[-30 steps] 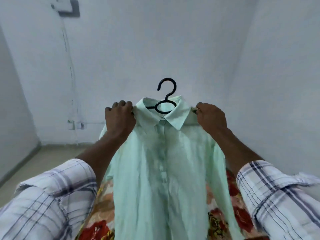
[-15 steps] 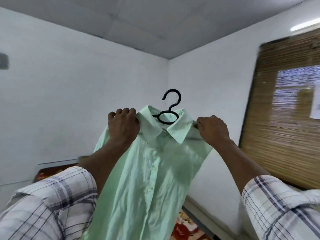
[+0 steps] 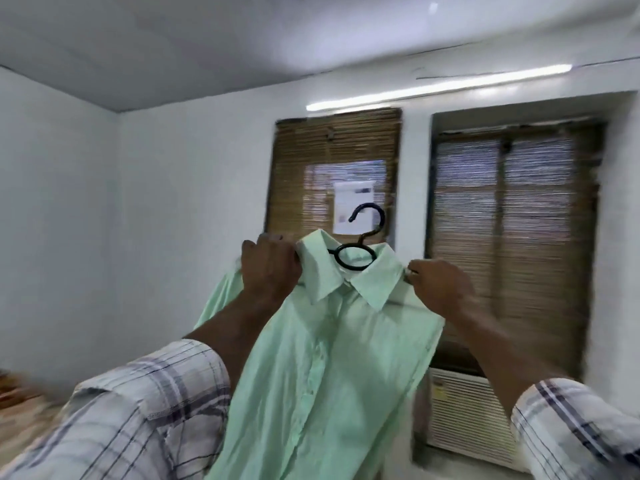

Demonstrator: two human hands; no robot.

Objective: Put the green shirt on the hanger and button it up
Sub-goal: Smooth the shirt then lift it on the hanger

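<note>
Now I have the shirt [image 3: 322,358] up in the air on the hanger [image 3: 360,251], its placket closed as far as I can see. My left hand [image 3: 268,268] and right hand [image 3: 438,289] each pinch a shoulder by the collar, so the cloth stays seated and the hook rises free, ready for hanging.

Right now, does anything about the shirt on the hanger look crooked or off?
Slightly. The green shirt hangs tilted, its left shoulder in the left hand higher than the right shoulder in the right hand. The black hanger leans with it. The placket looks closed; the picture is too blurred to check the buttons.
</note>
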